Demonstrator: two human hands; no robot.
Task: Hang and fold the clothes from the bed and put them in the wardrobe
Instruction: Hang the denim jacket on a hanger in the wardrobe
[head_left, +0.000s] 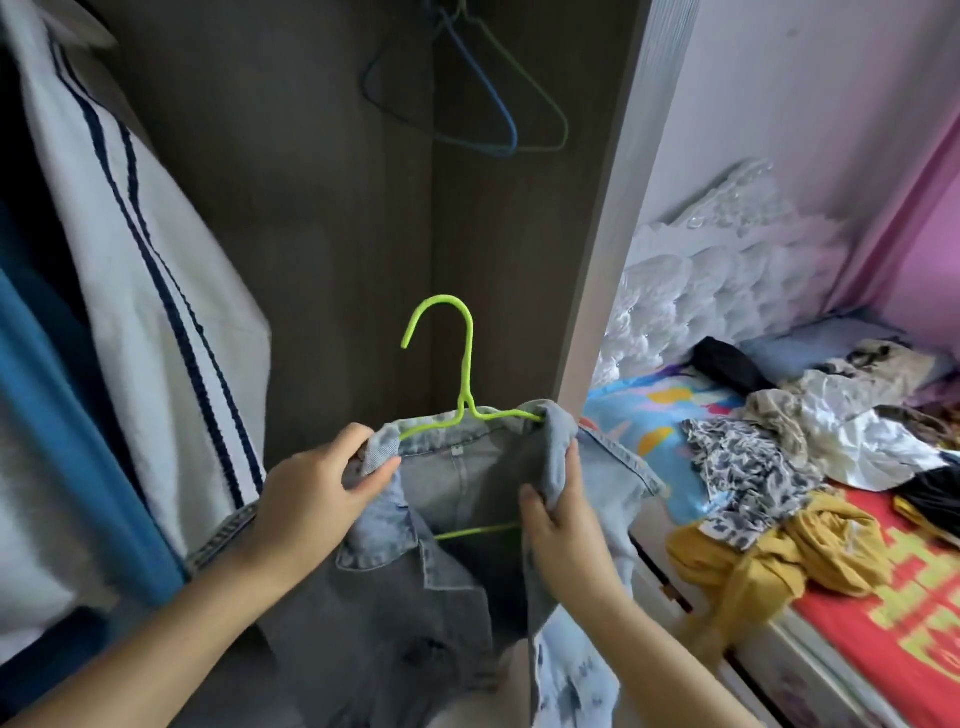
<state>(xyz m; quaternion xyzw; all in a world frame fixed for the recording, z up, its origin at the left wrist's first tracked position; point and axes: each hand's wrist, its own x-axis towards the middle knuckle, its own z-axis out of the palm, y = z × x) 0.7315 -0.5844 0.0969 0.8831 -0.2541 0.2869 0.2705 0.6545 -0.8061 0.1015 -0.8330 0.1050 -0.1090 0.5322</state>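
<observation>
Denim jacket (457, 499): hung on the green hanger (464, 364).
Left hand (317, 488): you pinched its collar at 9 o'clock.
Right hand (563, 519): you gripped its 3 o'clock edge.

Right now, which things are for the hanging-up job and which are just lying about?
For the job: pale blue denim jacket, lime green wire hanger, left hand, right hand.

Just there: mustard yellow garment, black-and-white patterned cloth, empty blue hanger, hung white striped garment.

A pale pink painted wall (930, 249) rises behind a white quilted headboard (727, 280). Below it lie 1 pale blue pillow (810, 343), a bright blue cartoon-print sheet (639, 410) and a red cover with yellow characters (883, 623).
</observation>
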